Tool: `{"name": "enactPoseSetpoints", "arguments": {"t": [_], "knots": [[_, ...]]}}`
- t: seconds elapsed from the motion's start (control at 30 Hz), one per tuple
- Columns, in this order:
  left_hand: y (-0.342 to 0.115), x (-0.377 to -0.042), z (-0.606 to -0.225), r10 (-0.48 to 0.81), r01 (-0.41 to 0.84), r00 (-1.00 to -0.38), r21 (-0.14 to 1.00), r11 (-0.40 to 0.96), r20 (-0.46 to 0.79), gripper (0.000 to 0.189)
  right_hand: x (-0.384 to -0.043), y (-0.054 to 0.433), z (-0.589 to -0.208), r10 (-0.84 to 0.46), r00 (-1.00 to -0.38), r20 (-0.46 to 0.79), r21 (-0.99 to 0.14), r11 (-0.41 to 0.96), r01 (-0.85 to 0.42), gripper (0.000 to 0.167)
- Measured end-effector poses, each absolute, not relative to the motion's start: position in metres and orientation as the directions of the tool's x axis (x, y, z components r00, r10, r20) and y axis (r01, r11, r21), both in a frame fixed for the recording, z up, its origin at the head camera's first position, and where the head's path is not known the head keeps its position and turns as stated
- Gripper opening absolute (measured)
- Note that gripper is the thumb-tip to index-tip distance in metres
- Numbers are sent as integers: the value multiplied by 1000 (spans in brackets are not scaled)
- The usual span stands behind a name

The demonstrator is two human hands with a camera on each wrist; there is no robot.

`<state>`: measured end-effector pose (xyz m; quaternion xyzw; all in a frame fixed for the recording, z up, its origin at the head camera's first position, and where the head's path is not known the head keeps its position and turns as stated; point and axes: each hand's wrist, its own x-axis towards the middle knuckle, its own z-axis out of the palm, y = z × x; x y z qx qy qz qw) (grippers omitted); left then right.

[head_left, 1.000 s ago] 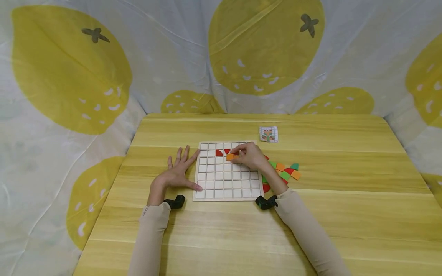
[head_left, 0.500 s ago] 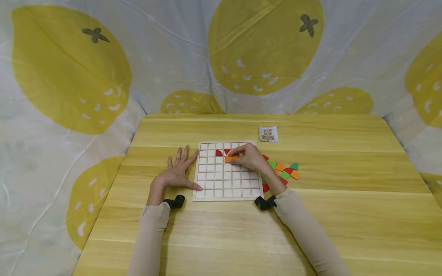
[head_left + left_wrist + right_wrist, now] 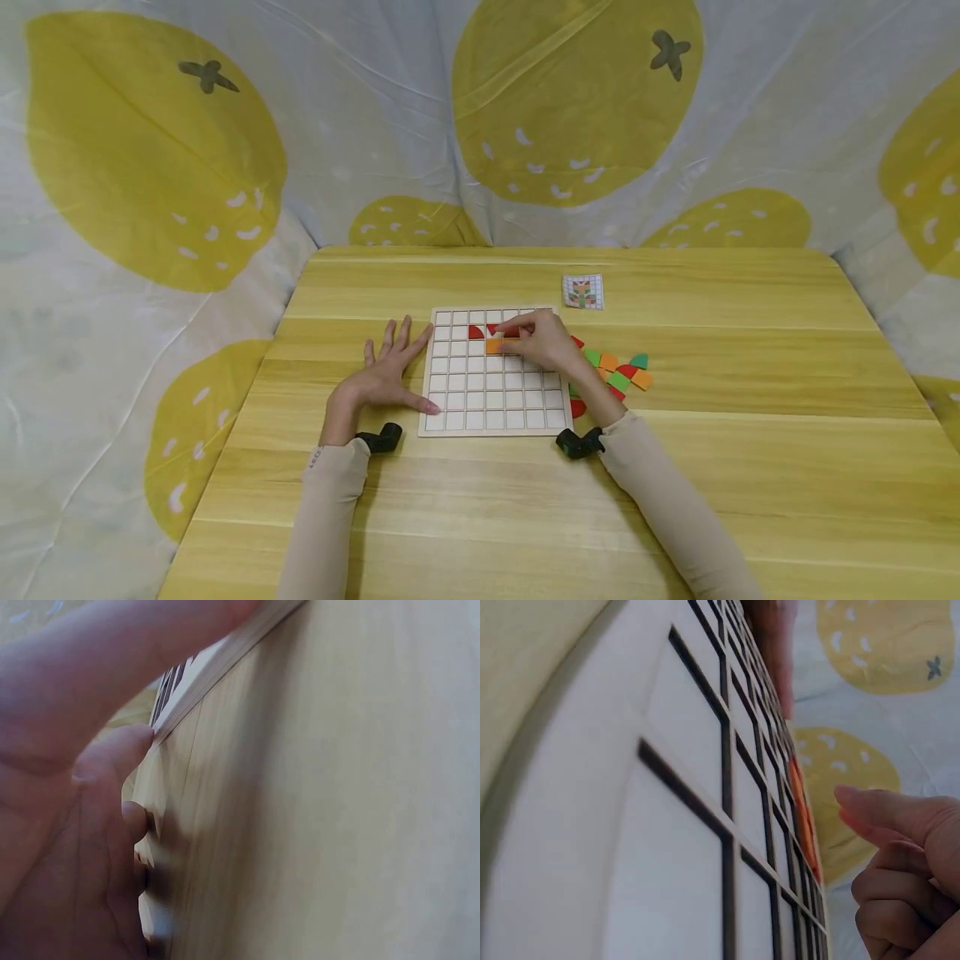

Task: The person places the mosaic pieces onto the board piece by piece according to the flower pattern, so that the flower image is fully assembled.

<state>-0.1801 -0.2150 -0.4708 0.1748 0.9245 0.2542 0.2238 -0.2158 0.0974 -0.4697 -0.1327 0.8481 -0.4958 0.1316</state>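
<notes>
A square wooden grid board (image 3: 457, 400) lies on the table. My left hand (image 3: 384, 379) spreads its fingers along its left side, index fingertip and thumb touching the edge; the left wrist view shows the index finger (image 3: 124, 746) against the rim. My right hand (image 3: 543, 340) hovers over the upper part of the board with curled fingers, index and thumb near each other; nothing shows between them in the right wrist view. An orange square tile (image 3: 493, 346) sits in a cell beside the thumb. Red tiles, including a quarter-circle (image 3: 476, 332), fill cells above; others are partly hidden by the hand.
Several loose red, green and orange tiles (image 3: 618, 382) lie right of the board, partly behind the right forearm. A small printed pattern card (image 3: 582, 292) lies beyond the board's far right corner. A lemon-print cloth (image 3: 390, 125) hangs behind the table.
My right hand has shifted the orange tile slightly left and toward me into a cell, and the tile now sits there. The left hand has stayed still.
</notes>
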Motion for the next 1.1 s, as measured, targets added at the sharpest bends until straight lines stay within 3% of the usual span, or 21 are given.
{"name": "enactPoseSetpoints", "arguments": {"t": [0.27,0.53,0.73,0.93,1.1], "knots": [[-213,-182,-471,441,219,-834,536,815,-330,137,-213,153,-461,-323,-943,-83,-851,516,-101,25],[-216,-183,-471,439,215,-835,536,816,-333,138,-212,203,-457,-252,-955,-158,-831,556,-9,27],[-216,-181,-472,430,212,-839,526,823,-334,138,-213,219,-460,-289,-938,-192,-836,548,2,24],[-214,-182,-472,433,220,-839,524,823,-328,138,-214,223,-469,-297,-908,-294,-834,544,92,21],[-213,-181,-471,430,217,-841,524,824,-329,138,-215,220,-473,-304,-908,-289,-837,541,86,21]]}}
